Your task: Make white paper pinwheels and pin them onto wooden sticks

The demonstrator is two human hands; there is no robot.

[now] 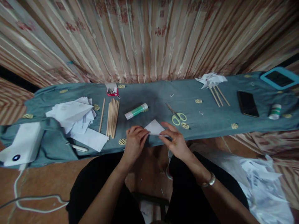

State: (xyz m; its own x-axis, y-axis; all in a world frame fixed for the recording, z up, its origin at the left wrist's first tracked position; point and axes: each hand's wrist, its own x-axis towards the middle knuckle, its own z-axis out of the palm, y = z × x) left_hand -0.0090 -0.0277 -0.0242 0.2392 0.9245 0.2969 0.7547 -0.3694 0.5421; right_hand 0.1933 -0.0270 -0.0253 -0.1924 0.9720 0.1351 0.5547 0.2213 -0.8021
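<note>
A small sheet of white paper [154, 128], folded into a triangle with its point away from me, lies at the front edge of the cloth-covered table. My left hand [136, 139] pinches its left corner between thumb and fingers. At the right corner is my right hand [174, 140], thumb and fingers closed on the paper's edge. Just beyond the paper rests a green and white glue stick [136, 111]. Scissors [175, 115] with light green handles lie to the right, blades pointing away.
Wooden sticks [113, 118], a red box of small metal pieces [112, 90] and a paper pile [72, 113] lie left. A white device [24, 144] sits far left. Paper pinwheels [211, 81], a phone [248, 104], a white-green cylinder [275, 112] and a blue-framed tablet [280, 77] are right.
</note>
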